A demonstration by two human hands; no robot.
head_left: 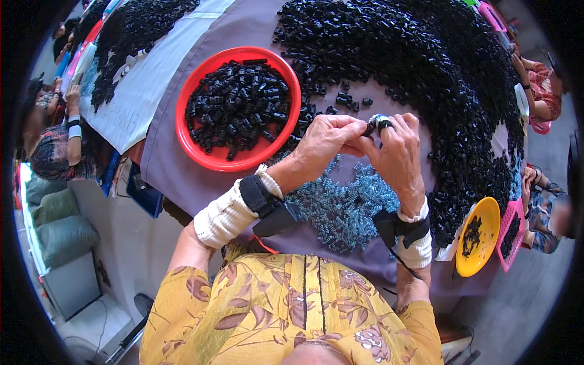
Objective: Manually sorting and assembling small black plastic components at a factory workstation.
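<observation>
A black part (pixel 369 128) was up at the fingertips, right of the red tray (pixel 258 151). The left hand (pixel 331 137) had thumb and fingers pinched shut on it; the right hand (pixel 396 146), fingers curled in, closed on it from the other side, though its exact grip was partly hidden. Springs (pixel 340 210), clear bluish, lay loose below the red tray and to its right. Black pieces (pixel 234 106) filled much of that tray. A black pile (pixel 401 48) spread from its upper right edge far to its right, over the cloth-covered worktop (pixel 188 185). Well right of it and lower stood a yellow tray (pixel 494 225), then a pink basket (pixel 507 258), both holding dark bits. Other people sat well apart on either side of it.
</observation>
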